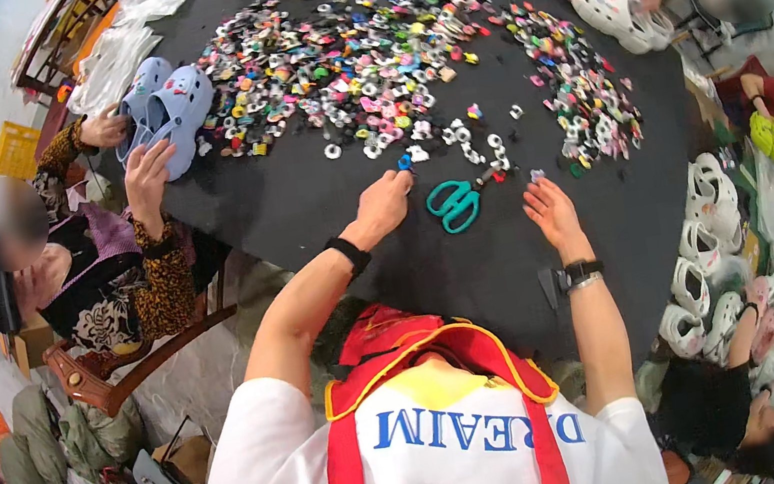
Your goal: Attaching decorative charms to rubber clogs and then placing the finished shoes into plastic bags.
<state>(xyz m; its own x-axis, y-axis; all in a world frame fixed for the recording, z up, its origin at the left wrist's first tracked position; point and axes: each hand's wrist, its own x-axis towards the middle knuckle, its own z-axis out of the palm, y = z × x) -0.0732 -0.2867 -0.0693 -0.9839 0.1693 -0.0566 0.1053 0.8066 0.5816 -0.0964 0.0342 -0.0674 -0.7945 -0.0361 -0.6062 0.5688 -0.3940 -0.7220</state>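
Observation:
My left hand is closed, pinching a small blue shoe charm at the near edge of a big spread of colourful shoe charms. My right hand is open, its fingers stretched forward. A tiny pale lilac charm is at its fingertips; whether they touch it I cannot tell. Between my hands lie teal-handled scissors, their blades pointing away to the right. Just beyond them, a few white ring-shaped charms lie loose on the dark table.
At the left, another person's hands hold light blue clogs. Across at the far right, a co-worker holds a white clog. A second heap of charms lies right of the main spread. White clogs are lined up beyond the table's right edge.

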